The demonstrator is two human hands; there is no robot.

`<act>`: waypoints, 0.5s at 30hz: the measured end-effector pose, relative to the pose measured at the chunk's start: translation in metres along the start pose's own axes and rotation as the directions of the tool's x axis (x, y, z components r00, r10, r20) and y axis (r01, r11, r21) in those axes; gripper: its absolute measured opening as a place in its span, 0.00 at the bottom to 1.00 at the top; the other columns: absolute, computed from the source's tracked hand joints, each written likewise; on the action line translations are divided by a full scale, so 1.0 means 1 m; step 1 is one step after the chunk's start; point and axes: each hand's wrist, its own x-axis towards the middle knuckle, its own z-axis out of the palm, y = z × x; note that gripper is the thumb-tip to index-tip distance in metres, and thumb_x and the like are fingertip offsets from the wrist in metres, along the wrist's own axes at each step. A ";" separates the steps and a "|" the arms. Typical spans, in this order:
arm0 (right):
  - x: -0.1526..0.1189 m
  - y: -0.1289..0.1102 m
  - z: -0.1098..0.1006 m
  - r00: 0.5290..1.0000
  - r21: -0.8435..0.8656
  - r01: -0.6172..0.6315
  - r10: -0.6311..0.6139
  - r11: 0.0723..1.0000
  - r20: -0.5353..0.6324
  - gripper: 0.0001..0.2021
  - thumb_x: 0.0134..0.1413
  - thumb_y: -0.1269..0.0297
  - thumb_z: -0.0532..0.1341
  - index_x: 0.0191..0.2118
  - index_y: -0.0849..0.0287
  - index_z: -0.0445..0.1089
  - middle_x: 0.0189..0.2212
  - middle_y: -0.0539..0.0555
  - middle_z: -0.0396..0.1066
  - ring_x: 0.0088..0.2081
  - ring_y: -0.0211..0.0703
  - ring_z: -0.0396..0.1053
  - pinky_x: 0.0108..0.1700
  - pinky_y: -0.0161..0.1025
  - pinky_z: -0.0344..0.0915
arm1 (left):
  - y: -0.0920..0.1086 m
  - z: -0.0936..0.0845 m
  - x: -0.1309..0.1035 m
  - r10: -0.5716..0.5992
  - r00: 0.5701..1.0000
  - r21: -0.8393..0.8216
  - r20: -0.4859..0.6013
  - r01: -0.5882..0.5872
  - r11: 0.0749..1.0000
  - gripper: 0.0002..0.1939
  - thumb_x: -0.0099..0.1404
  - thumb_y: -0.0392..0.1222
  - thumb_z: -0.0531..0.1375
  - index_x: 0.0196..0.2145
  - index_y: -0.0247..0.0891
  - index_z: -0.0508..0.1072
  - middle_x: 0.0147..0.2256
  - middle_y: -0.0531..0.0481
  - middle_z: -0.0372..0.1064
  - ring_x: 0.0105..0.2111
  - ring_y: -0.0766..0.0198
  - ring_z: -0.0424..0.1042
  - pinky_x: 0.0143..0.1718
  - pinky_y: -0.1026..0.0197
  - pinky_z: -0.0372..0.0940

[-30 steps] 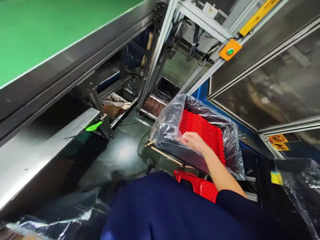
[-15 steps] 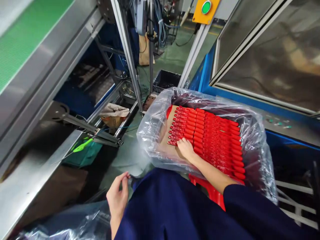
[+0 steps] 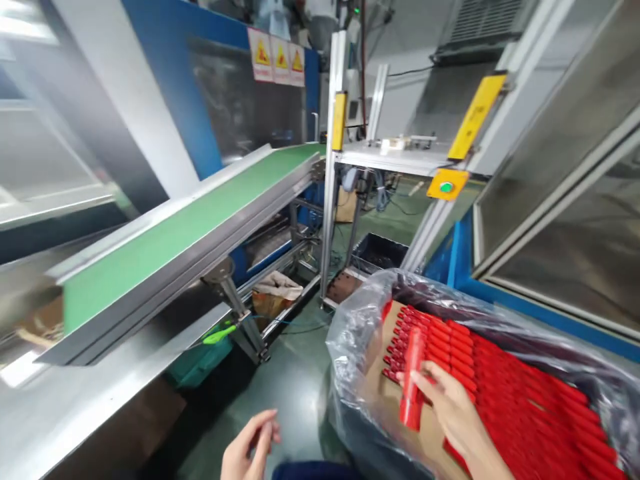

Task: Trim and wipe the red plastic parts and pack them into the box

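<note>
My right hand (image 3: 445, 393) is closed on a red cylindrical part (image 3: 412, 380), held roughly upright over the plastic-lined box (image 3: 345, 360). Under and beside it, rows of similar red parts (image 3: 520, 380) lie packed on brown cardboard (image 3: 383, 393). My left hand (image 3: 253, 448) is at the bottom centre, left of the box, its fingers curled towards the thumb. Nothing can be made out between those fingers.
A green conveyor belt (image 3: 190, 233) slopes across the left, above a metal ledge (image 3: 125, 387). An aluminium frame (image 3: 329, 200) stands behind, with a green button on a yellow plate (image 3: 448, 184). A blue machine (image 3: 463, 260) borders the right.
The view has tilted up and turned left, bringing in more of the conveyor. My right hand has lifted a red part from the rows. My left hand stays beside the box.
</note>
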 end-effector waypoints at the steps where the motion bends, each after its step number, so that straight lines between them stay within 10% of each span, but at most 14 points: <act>1: -0.006 -0.012 0.027 0.988 0.096 -0.081 0.068 0.992 0.139 0.24 0.43 0.43 0.68 0.37 0.58 0.68 0.31 0.57 0.75 0.35 0.52 0.75 0.39 0.47 0.72 | 0.006 -0.005 0.003 -0.041 0.999 -0.059 0.031 0.043 0.997 0.24 0.59 0.66 0.59 0.40 0.44 0.78 0.29 0.46 0.74 0.23 0.57 0.72 0.23 0.59 0.69; 5: -0.043 -0.039 0.157 0.686 0.066 -0.377 0.231 0.924 0.690 0.24 0.41 0.46 0.71 0.35 0.59 0.65 0.27 0.55 0.76 0.28 0.44 0.75 0.36 0.40 0.72 | 0.034 -0.043 0.010 -0.167 0.977 -0.336 0.132 0.203 0.920 0.37 0.56 0.69 0.60 0.54 0.39 0.69 0.44 0.39 0.72 0.16 0.68 0.65 0.10 0.68 0.50; 9: -0.085 -0.026 0.270 0.333 -0.162 -0.493 0.357 0.855 0.872 0.24 0.42 0.48 0.71 0.35 0.59 0.63 0.26 0.54 0.76 0.25 0.40 0.74 0.34 0.37 0.72 | 0.027 -0.107 0.013 -0.179 0.978 -0.586 0.110 0.209 0.783 0.33 0.55 0.61 0.66 0.51 0.36 0.71 0.32 0.47 0.71 0.13 0.77 0.53 0.11 0.70 0.45; 11: -0.101 -0.018 0.306 0.268 -0.219 -0.470 0.374 0.855 0.888 0.23 0.45 0.47 0.70 0.37 0.58 0.63 0.27 0.54 0.76 0.26 0.41 0.75 0.35 0.38 0.73 | 0.017 -0.140 0.006 -0.204 0.979 -0.686 -0.022 0.134 0.715 0.27 0.55 0.57 0.68 0.45 0.36 0.74 0.25 0.54 0.66 0.12 0.78 0.49 0.12 0.71 0.44; 15: -0.124 -0.013 0.342 0.285 -0.171 -0.311 0.263 0.935 0.922 0.24 0.51 0.46 0.66 0.46 0.57 0.64 0.37 0.56 0.77 0.35 0.44 0.77 0.41 0.41 0.74 | 0.005 -0.189 -0.015 -0.289 0.913 -0.762 -0.289 -0.037 0.646 0.25 0.52 0.56 0.71 0.40 0.36 0.74 0.23 0.56 0.63 0.12 0.78 0.51 0.11 0.72 0.43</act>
